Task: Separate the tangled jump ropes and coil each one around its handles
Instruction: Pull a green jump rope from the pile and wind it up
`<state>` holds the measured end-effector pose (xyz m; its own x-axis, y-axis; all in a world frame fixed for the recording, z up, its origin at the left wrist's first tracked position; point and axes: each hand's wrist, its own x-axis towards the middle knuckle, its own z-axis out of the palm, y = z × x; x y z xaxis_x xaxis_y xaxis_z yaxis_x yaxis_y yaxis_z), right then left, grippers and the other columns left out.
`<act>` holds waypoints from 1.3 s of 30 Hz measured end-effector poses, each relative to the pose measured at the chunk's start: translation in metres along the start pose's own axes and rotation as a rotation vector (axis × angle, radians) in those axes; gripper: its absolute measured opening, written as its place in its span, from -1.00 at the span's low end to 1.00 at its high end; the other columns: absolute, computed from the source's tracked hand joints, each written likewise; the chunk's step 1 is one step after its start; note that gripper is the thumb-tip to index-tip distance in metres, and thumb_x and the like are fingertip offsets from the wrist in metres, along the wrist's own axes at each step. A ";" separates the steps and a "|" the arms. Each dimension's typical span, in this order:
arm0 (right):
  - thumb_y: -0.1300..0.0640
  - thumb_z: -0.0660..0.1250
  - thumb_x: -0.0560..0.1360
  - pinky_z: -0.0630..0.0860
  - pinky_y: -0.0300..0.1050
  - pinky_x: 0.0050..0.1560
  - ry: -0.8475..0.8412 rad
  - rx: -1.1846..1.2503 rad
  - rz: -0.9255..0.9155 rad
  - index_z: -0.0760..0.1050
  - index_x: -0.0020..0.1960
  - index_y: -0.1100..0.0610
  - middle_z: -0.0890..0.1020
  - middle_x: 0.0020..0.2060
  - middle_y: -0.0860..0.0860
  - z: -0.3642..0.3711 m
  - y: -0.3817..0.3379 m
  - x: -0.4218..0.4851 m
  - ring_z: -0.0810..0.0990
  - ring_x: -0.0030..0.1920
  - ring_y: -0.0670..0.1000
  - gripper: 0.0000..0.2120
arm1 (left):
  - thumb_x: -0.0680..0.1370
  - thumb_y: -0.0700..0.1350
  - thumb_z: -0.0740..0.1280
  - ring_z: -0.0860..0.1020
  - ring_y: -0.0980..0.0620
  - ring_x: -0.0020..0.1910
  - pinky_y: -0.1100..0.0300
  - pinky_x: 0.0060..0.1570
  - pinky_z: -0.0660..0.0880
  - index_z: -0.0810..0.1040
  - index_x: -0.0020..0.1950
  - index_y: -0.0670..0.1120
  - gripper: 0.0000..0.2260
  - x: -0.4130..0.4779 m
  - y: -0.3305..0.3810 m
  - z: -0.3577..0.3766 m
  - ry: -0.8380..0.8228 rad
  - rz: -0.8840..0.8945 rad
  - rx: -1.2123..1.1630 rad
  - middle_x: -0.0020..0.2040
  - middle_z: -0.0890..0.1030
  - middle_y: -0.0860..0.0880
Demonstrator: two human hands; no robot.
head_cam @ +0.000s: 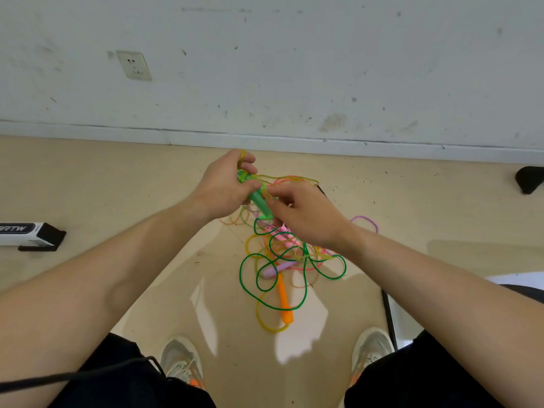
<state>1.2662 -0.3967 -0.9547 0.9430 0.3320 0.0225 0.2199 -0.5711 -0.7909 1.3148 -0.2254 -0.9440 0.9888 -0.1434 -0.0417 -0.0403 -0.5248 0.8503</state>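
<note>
My left hand [225, 184] grips the top of a green jump-rope handle [259, 200] held above the floor, with a yellow rope looped over its fingers. My right hand [300, 213] pinches rope strands at the handle's lower part. Below hangs a tangle of ropes: a green rope [250, 293], a yellow rope [269, 326], a pink rope [297, 267] and a purple rope [369, 220]. An orange handle [285, 301] and a lilac handle [276, 269] lie on the floor in the tangle. A pink handle [284, 235] shows under my right hand.
A white wall and baseboard [265, 139] run close behind the ropes. A black-and-white box [29, 235] lies on the floor at left. A dark object [530, 179] sits at far right. My two shoes [182, 363] stand near the tangle. A black cable [73, 375] crosses my left leg.
</note>
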 end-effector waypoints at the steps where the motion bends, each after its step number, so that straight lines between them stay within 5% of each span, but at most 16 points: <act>1: 0.13 0.19 0.62 0.43 -0.08 -0.31 0.020 -0.077 -0.022 0.52 -0.07 0.17 0.62 -0.34 0.00 0.005 -0.003 -0.003 0.52 -0.41 -0.08 -0.81 | 0.54 -0.25 0.42 0.59 -0.02 -0.05 0.07 -0.18 0.67 0.45 0.29 -0.12 -0.66 0.000 0.000 0.002 0.046 -0.012 -0.058 0.06 0.53 0.03; 4: 0.15 0.18 0.62 0.26 -0.06 -0.27 0.055 -0.230 -0.106 0.42 0.10 0.16 0.53 -0.29 0.01 0.021 -0.008 -0.010 0.44 -0.31 0.04 -0.89 | 0.55 -0.28 0.41 0.58 -0.02 0.01 0.15 -0.23 0.66 0.45 0.28 -0.14 -0.67 0.001 0.000 0.008 0.162 -0.069 -0.274 0.05 0.51 0.00; 9: 0.06 0.11 0.67 0.22 -0.08 -0.16 0.021 -0.505 -0.140 0.05 0.58 0.23 0.51 0.14 0.17 0.035 -0.009 -0.018 0.51 0.10 0.19 -0.45 | 0.56 -0.30 0.39 0.59 0.00 -0.05 0.20 -0.33 0.63 0.41 0.25 -0.19 -0.71 0.006 0.003 0.011 0.198 -0.266 -0.598 -0.03 0.48 -0.02; 14: -0.04 0.11 0.66 0.30 -0.04 -0.14 -0.029 -0.710 -0.156 -0.11 0.61 0.26 0.45 0.26 0.18 0.039 -0.004 -0.019 0.51 0.17 0.19 -0.31 | 0.48 -0.24 0.50 0.64 -0.02 -0.02 0.18 -0.28 0.64 0.40 0.28 -0.21 -0.56 0.006 0.003 0.009 0.159 -0.382 -0.690 0.15 0.52 -0.06; 17: -0.04 0.11 0.66 0.36 -0.02 -0.08 -0.055 -0.630 -0.116 -0.07 0.61 0.24 0.46 0.23 0.17 0.039 -0.006 -0.017 0.50 0.16 0.18 -0.34 | 0.43 -0.31 0.53 0.63 -0.03 0.01 0.22 -0.29 0.64 0.41 0.23 -0.18 -0.55 0.005 0.004 0.008 0.174 -0.363 -0.672 0.13 0.50 -0.05; 19: 0.02 0.10 0.68 0.34 -0.04 -0.09 -0.015 -0.350 -0.042 0.23 0.50 0.21 0.52 0.06 0.12 0.036 -0.004 -0.013 0.51 0.05 0.16 -0.55 | 0.44 -0.34 0.51 0.63 -0.01 -0.05 0.21 -0.28 0.65 0.42 0.22 -0.18 -0.57 0.006 0.005 0.007 0.188 -0.356 -0.686 0.13 0.50 -0.07; 21: 0.09 0.09 0.69 0.32 -0.06 -0.17 0.046 -0.126 0.040 0.49 0.13 0.17 0.55 -0.19 0.04 0.030 0.001 -0.007 0.52 -0.15 0.08 -0.76 | 0.44 -0.34 0.50 0.64 -0.03 -0.01 0.15 -0.19 0.67 0.43 0.22 -0.18 -0.58 0.008 0.007 0.002 0.190 -0.351 -0.707 0.18 0.51 -0.10; 24: 0.15 0.13 0.66 0.42 0.04 -0.15 -0.026 0.020 0.163 0.56 -0.10 0.14 0.53 -0.38 -0.06 0.016 0.012 -0.002 0.48 -0.35 -0.04 -0.72 | 0.46 -0.33 0.49 0.66 -0.08 0.05 0.07 -0.07 0.67 0.44 0.25 -0.20 -0.59 0.011 0.008 -0.011 0.146 -0.339 -0.749 0.22 0.53 -0.11; 26: 0.16 0.17 0.65 0.37 0.11 0.00 -0.057 0.057 0.182 0.56 -0.16 0.12 0.50 -0.40 -0.05 0.006 0.020 0.001 0.44 -0.41 -0.07 -0.73 | 0.46 -0.36 0.46 0.66 -0.08 0.01 0.06 -0.10 0.67 0.44 0.29 -0.23 -0.57 0.008 0.009 -0.018 0.083 -0.339 -0.753 0.19 0.53 -0.09; 30: 0.13 0.31 0.61 0.36 -0.12 -0.30 -0.024 0.143 0.212 0.60 -0.13 0.05 0.47 -0.35 0.10 -0.010 0.031 0.008 0.40 -0.34 0.00 -0.84 | 0.46 -0.38 0.43 0.68 -0.03 -0.10 0.08 -0.17 0.67 0.48 0.27 -0.20 -0.60 0.003 0.011 -0.026 -0.078 -0.310 -0.706 0.13 0.55 -0.06; 39: 0.28 0.36 0.56 0.30 -0.22 -0.32 -0.161 0.359 0.284 0.57 -0.16 0.12 0.49 -0.45 -0.16 -0.029 0.032 0.012 0.37 -0.39 -0.11 -0.85 | 0.48 -0.42 0.41 0.68 0.01 -0.05 0.03 -0.14 0.66 0.49 0.31 -0.14 -0.57 -0.006 0.011 -0.033 -0.419 -0.096 -0.335 0.11 0.52 -0.01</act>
<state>1.2918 -0.4326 -0.9617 0.8964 0.3286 -0.2976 -0.1678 -0.3698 -0.9138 1.3133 -0.2031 -0.9168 0.8412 -0.4659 -0.2746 0.1630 -0.2659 0.9501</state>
